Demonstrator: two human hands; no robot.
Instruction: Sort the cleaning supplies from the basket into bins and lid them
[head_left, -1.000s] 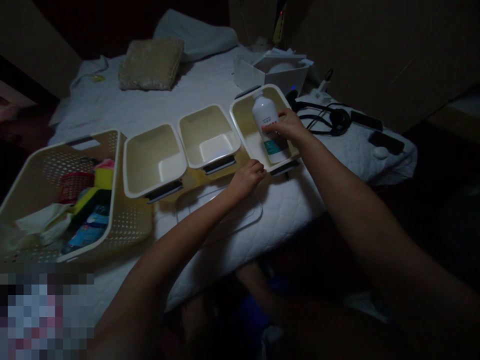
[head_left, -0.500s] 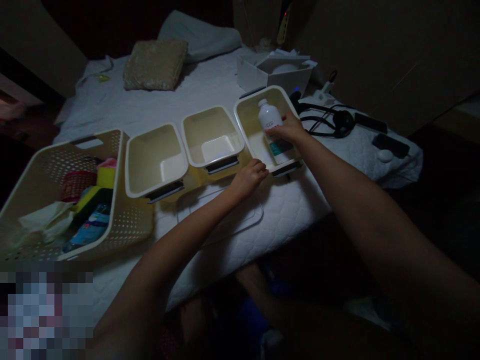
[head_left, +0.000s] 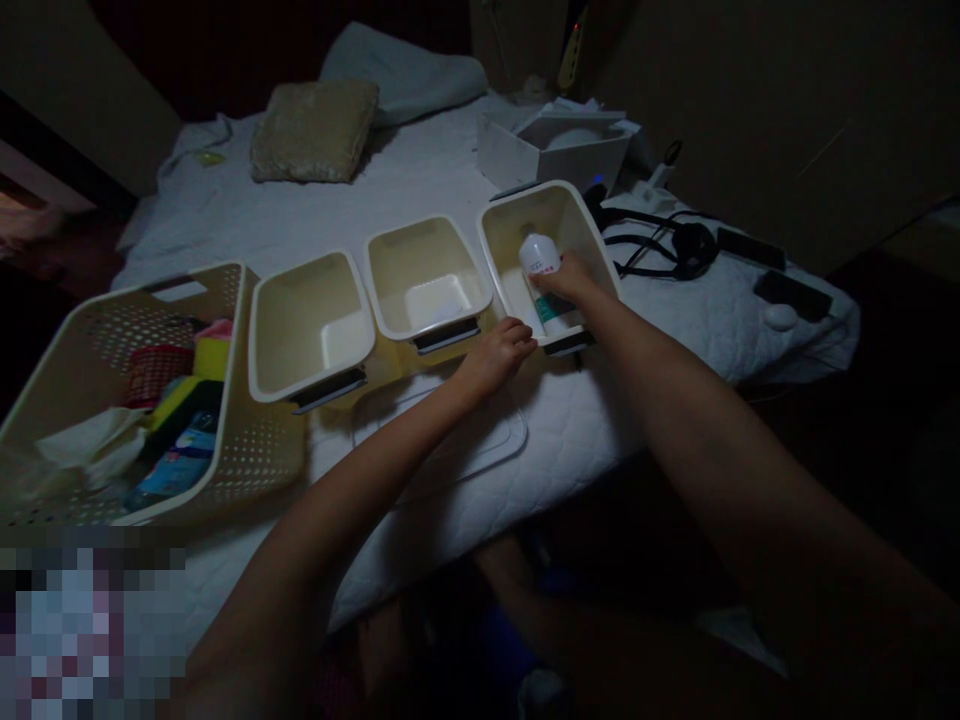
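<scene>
White bottle with a green band (head_left: 544, 258): located inside the rightmost cream bin (head_left: 536, 208), tilted, neck end away from the person; whether its base bears on the bin's floor, I cannot tell. Right hand (head_left: 571, 278): wrapped about the bottle's side, grasping it. Left hand (head_left: 499, 352): fingers bent over that bin's near-left corner; whether they grip the rim, I cannot tell. Leftward stand the middle bin (head_left: 424, 250), the left bin (head_left: 296, 310) and a perforated basket (head_left: 262, 440) containing a blue-labelled bottle (head_left: 180, 465). Headphones (head_left: 694, 250) lie to the right, on the white quilted bedspread (head_left: 585, 420)
</scene>
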